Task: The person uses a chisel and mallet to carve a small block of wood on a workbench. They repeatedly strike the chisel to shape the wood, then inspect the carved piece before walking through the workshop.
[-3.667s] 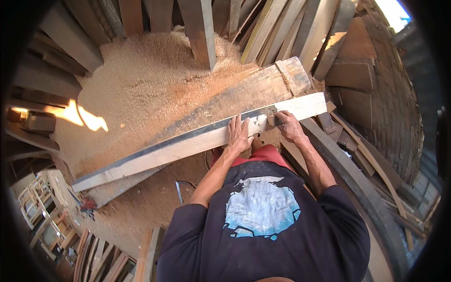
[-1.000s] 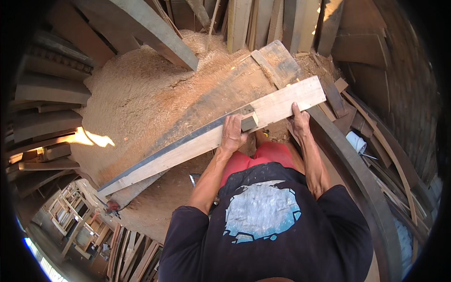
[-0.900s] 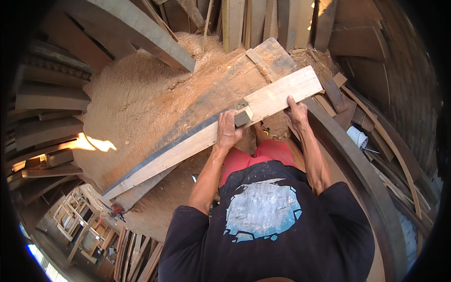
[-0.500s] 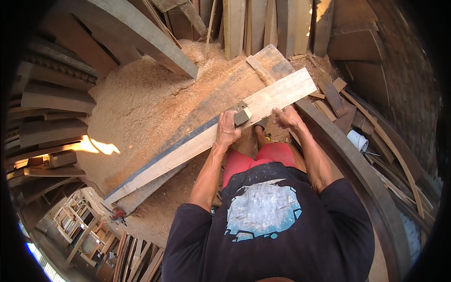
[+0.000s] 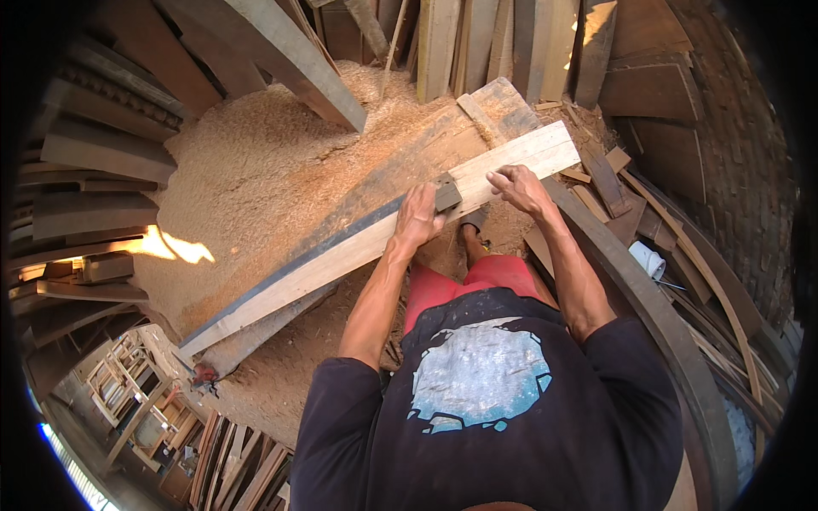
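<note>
Across the middle of the view lies a long pale wooden plank (image 5: 358, 247), running from the lower left up to the upper right, its top face smooth and light, its far edge dark and grey. It rests on a broader, rough grey timber slab (image 5: 443, 140) that shows beyond its upper end. Small and dark, a rectangular block (image 5: 446, 194) sits on the plank's top face near its upper third.

The left hand (image 5: 417, 219) lies on the plank just below the block, fingers curled over it and closed against the block's near side. The right hand (image 5: 517, 185) rests further up the plank, fingers bent and knuckles raised, fingertips pressing the wood; whether it grips anything I cannot tell. The two hands are apart, with the block between them.

Beyond the plank, to its upper left, a wide heap of tan sawdust (image 5: 247, 179) spreads out, fine and grainy. Grey upright boards (image 5: 477, 43) lean together past the plank's upper end. Right of the plank, short brown wood offcuts (image 5: 609, 183) lie scattered, and a curved dark timber rail (image 5: 656, 315) sweeps down beside them. A white cylindrical object (image 5: 646, 259) lies against that rail.
</note>
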{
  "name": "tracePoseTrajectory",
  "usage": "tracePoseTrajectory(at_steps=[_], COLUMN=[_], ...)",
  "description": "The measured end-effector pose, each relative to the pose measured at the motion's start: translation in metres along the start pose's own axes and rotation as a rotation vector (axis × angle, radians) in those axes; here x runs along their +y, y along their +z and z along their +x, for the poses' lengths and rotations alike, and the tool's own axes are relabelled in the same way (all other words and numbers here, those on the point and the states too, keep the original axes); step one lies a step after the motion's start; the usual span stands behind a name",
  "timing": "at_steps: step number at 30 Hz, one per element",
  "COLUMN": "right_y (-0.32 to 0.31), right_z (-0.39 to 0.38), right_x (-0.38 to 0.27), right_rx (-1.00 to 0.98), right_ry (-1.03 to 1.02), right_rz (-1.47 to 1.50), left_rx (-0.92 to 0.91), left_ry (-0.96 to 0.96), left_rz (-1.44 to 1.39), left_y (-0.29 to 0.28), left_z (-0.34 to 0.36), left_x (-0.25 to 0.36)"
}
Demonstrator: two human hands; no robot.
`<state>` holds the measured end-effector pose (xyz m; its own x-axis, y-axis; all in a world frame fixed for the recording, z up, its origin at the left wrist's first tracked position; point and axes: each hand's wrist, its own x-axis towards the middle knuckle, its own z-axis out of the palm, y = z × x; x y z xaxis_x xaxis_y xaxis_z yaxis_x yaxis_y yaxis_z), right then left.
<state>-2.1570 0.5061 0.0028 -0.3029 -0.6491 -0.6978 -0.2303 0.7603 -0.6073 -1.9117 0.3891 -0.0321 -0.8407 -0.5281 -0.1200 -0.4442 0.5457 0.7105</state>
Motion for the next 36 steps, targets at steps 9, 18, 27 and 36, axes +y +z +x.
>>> tracePoseTrajectory(at_steps=[9,18,27,36], right_y=[0.050,0.036,0.091,0.052], right_z=[0.006,0.015,0.055,0.061], right_x=[-0.052,-0.109,-0.065,-0.022], right_rx=[-0.023,0.721,0.351,0.321], right_ry=[-0.243,-0.733,-0.470,-0.420], right_rz=[-0.129,-0.195,-0.224,0.009], left_rx=[-0.046,0.048,0.080,0.048], left_ry=[-0.036,-0.042,-0.112,-0.206], left_rz=[0.042,0.027,0.041,-0.145], left_y=[0.000,0.009,0.012,0.015], left_z=[0.001,-0.004,-0.002,-0.008], left_x=[-0.004,-0.002,0.002,-0.001])
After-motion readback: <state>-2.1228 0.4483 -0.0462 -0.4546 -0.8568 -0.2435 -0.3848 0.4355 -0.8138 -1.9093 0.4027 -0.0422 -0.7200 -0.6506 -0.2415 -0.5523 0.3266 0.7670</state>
